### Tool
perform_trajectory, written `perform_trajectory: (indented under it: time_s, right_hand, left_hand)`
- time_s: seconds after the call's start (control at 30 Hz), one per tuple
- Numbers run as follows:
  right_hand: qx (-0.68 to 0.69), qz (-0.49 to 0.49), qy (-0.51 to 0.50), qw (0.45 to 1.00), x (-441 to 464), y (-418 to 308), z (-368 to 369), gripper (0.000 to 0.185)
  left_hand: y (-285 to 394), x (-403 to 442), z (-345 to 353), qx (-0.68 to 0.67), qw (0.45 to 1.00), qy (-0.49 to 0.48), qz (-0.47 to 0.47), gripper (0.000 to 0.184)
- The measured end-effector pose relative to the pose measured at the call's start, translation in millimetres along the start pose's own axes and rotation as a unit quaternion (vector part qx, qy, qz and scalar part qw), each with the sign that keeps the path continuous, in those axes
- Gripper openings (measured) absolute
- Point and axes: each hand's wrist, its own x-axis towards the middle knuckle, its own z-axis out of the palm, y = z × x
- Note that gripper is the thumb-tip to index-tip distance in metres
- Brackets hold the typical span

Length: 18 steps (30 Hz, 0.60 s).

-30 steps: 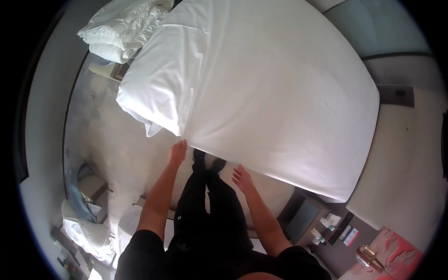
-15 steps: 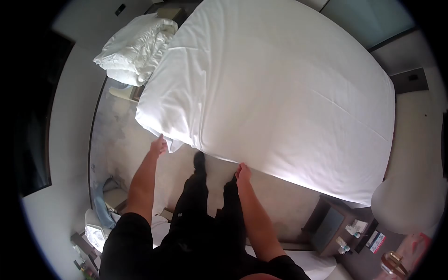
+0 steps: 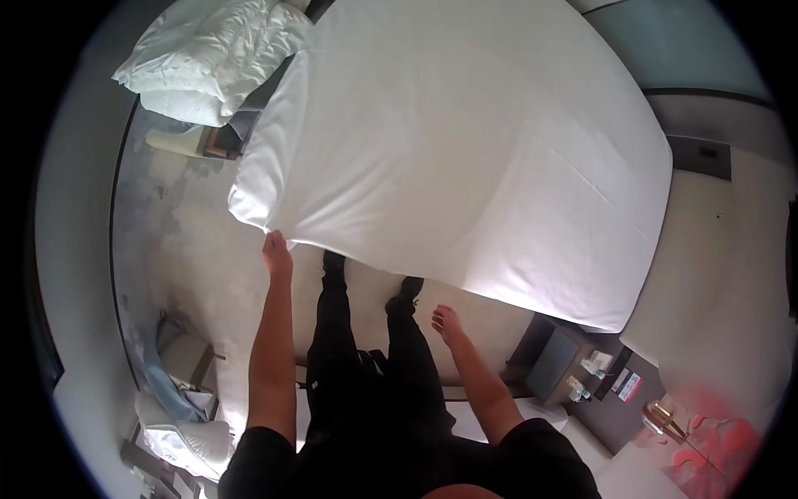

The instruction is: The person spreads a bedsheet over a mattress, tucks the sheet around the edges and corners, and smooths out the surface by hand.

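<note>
A white sheet [image 3: 432, 150] covers the large bed, with creases fanning out from its lower left corner. At that corner my left hand [image 3: 277, 249] is closed on the sheet's edge and draws the cloth taut. My right hand [image 3: 446, 323] hangs below the near edge of the bed, apart from the sheet, its fingers slightly curled and nothing seen in them.
A bunched white duvet [image 3: 220, 58] lies at the upper left. Chairs [image 3: 184, 359] stand at the lower left. At the lower right is a nightstand [image 3: 611, 407] with small items, near a brass-coloured fitting [image 3: 663, 420]. My legs stand beside the bed.
My left hand has taken hold of the sheet's corner, and the folded-over layer there now lies spread flatter. My right hand has come away from the bed's edge and its fingers have loosened.
</note>
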Motion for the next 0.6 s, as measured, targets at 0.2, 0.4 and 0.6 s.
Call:
perform_trajectory:
  time_s: [0.2, 0.4, 0.6]
  right_hand:
    - [-0.175, -0.016, 0.014, 0.984, -35, 10, 20, 0.021]
    - [-0.278, -0.132, -0.028, 0.951, -78, 41, 13, 0.024]
    - [-0.302, -0.159, 0.083, 0.936, -126, 85, -37, 0.023]
  left_hand:
    - [-38, 43, -29, 0.042, 0.998, -0.047, 0.024, 0.034]
    - [-23, 117, -54, -0.033, 0.952, -0.076, -0.294, 0.036]
    - [-122, 173, -32, 0.321, 0.906, -0.047, 0.271, 0.038]
